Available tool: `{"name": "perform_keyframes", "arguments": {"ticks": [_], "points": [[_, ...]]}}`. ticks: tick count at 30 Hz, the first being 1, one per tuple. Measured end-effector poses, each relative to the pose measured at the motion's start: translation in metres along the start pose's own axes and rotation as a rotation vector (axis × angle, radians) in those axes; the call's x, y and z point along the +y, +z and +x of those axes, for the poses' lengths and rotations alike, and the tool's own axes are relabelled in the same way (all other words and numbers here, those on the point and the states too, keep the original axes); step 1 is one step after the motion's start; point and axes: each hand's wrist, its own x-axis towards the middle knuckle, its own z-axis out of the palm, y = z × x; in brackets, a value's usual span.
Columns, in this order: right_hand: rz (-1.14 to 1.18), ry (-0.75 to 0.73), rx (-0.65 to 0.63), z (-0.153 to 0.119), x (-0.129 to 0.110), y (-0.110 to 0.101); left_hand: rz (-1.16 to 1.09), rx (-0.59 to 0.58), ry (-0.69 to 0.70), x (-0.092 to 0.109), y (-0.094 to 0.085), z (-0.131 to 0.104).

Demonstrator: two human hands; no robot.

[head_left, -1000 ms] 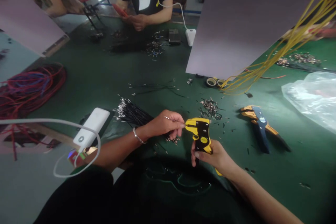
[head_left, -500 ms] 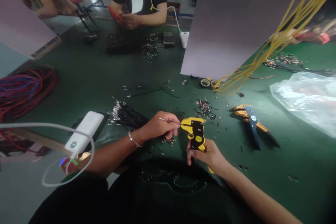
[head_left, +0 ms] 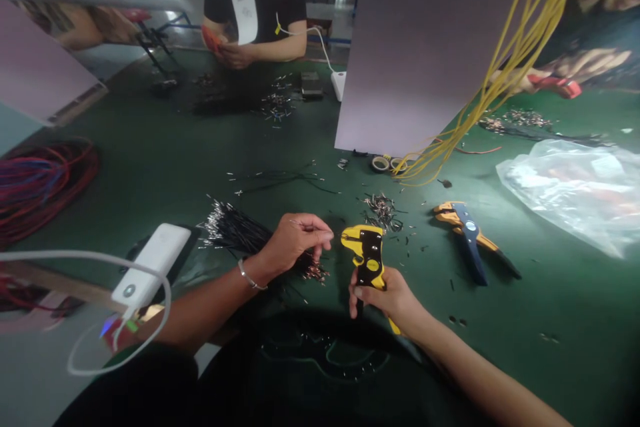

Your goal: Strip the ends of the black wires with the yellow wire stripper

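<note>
My right hand (head_left: 380,293) is wrapped round the handles of a yellow and black wire stripper (head_left: 371,250), its jaws pointing left. A small gap separates those jaws from my left hand (head_left: 303,240), whose thumb and forefinger are pinched on a thin wire (head_left: 296,222); only a short bit of that wire shows. Beneath and behind my left hand lies a bundle of black wires (head_left: 235,223) with bright tips at the far left end and bare copper ends (head_left: 316,272) near my fingers. Beyond the stripper sits a small heap of cut wire scraps (head_left: 383,208).
A second wire stripper (head_left: 467,230) lies at right, near a clear plastic bag (head_left: 575,180). Yellow wires (head_left: 500,87) hang beside a grey panel (head_left: 400,60). At left are a white power bank (head_left: 150,263) with cable and red-blue wire coils (head_left: 45,187). Co-workers' hands (head_left: 240,53) work across the table.
My left hand has drawn back left from the stripper's jaws, opening a gap between them. The whole view has shifted slightly; my right hand keeps its hold.
</note>
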Motion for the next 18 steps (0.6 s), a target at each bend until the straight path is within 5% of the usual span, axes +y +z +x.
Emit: {"name": "perform_keyframes", "arguments": {"ticks": [18], "points": [[-0.043,0.031,-0.025,-0.006,-0.009,-0.005,-0.077,0.028,-0.022,-0.005,-0.001,0.0]]}}
